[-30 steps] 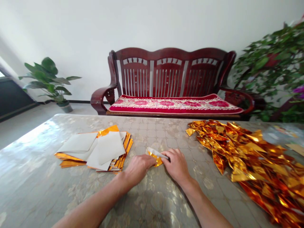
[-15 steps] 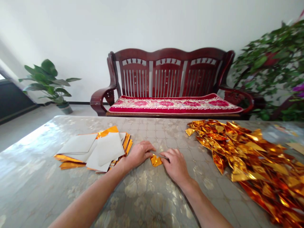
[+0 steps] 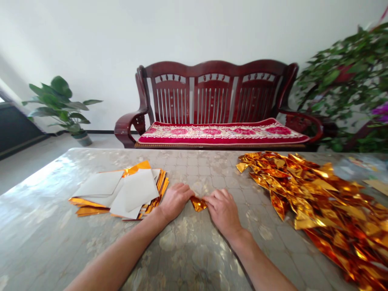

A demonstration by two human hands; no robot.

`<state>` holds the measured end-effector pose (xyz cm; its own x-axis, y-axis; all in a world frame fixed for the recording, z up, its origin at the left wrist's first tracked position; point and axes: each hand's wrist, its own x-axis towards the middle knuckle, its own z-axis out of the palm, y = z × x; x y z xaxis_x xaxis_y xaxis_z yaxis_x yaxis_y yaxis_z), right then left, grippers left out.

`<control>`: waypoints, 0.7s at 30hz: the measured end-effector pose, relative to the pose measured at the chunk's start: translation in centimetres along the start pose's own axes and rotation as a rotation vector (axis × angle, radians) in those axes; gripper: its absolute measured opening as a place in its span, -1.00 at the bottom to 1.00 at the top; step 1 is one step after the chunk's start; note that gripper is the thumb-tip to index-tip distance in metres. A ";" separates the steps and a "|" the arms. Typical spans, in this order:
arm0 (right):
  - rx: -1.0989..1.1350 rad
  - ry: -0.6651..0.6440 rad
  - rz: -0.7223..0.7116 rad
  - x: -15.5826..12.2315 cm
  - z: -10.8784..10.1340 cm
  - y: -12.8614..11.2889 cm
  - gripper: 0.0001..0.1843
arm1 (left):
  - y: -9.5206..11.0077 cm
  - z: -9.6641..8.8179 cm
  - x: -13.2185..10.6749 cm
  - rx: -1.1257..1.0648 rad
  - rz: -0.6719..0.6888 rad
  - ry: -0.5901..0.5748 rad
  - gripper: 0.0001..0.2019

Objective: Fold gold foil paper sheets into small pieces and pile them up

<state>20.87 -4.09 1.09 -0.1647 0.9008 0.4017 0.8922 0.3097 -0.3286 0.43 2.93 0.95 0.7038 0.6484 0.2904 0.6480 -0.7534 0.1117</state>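
Note:
A small folded piece of gold foil paper (image 3: 199,204) lies at the middle of the table between my hands. My left hand (image 3: 177,199) pinches its left end, fingers closed. At its right end, the thumb and fingers of my right hand (image 3: 222,206) are closed on it too. Left of my hands rests a stack of foil paper sheets (image 3: 138,190), mostly white side up, with gold edges showing. A big heap of folded gold foil pieces (image 3: 321,202) spreads over the right side.
The table (image 3: 182,258) has a patterned, shiny cover. A clear plastic bag (image 3: 360,167) lies behind the heap at the right. Beyond the far edge stands a dark red wooden bench (image 3: 212,101) with a floral cushion. Potted plants (image 3: 63,103) stand at both sides.
My fingers have closed further around the foil piece, and its visible part now looks darker and more triangular. My left hand has shifted slightly. The stack and heap stay put.

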 end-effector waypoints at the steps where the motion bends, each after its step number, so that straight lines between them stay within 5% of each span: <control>1: -0.020 0.002 -0.020 0.0 -0.1 -0.1 -0.82 | 0.1 -0.1 -0.1 0.032 0.013 -0.019 -0.84; 12: -0.109 -0.030 -0.136 -0.5 -0.6 -0.4 -0.78 | 2.4 -1.6 -1.7 0.137 0.040 -0.213 -0.84; 21: -0.105 -0.069 -0.099 -1.6 -1.6 -1.0 -0.85 | 4.7 -1.4 -1.8 0.219 -0.059 -0.133 -0.81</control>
<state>20.88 -6.31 2.11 -0.2793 0.8874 0.3668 0.9088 0.3676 -0.1973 1.82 -1.90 2.29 0.6855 0.7102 0.1604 0.7266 -0.6815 -0.0878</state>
